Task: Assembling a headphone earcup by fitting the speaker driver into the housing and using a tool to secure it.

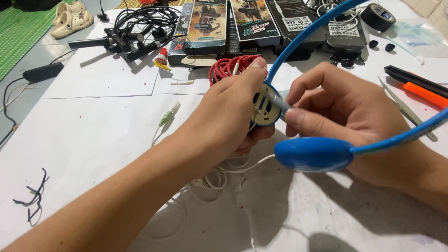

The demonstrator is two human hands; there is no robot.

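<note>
- Right now your left hand (228, 116) is wrapped tight around the open round earpiece (265, 107) of a blue plastic headset, in the middle of the picture.
- Your right hand (345, 116) pinches a thin grey tool (279, 101) between thumb and first finger. Its tip touches the face of the earpiece.
- It looks like you are working on the small parts inside that earpiece. I cannot tell if the tool is a pen, a driver or a hot iron.
- A next move would call for a steady left hand, so the earpiece does not turn, and a soft, careful push with the tool tip.
- The earpiece has a blue rim and a pale face with dark holes in it. Its cover seems to be off.
- The blue headband (308, 32) bends up to the top of the picture and comes back down on the right side.
- The other blue earpiece (312, 154) is smooth, shut and oval. It hangs just under your right hand.
- A thin white cord (219, 179) lies in loops on the white paper sheet (93, 140), under your left wrist.
- A red coiled cord (228, 67) sits just behind your left hand.
- Dark long boxes (233, 23) lie in a row at the top middle.
- Black wires (140, 28) are piled at the upper left.
- An orange and black cutter knife (415, 86) lies at the right edge.
- A black tape roll (378, 16) sits at the top right.
</note>
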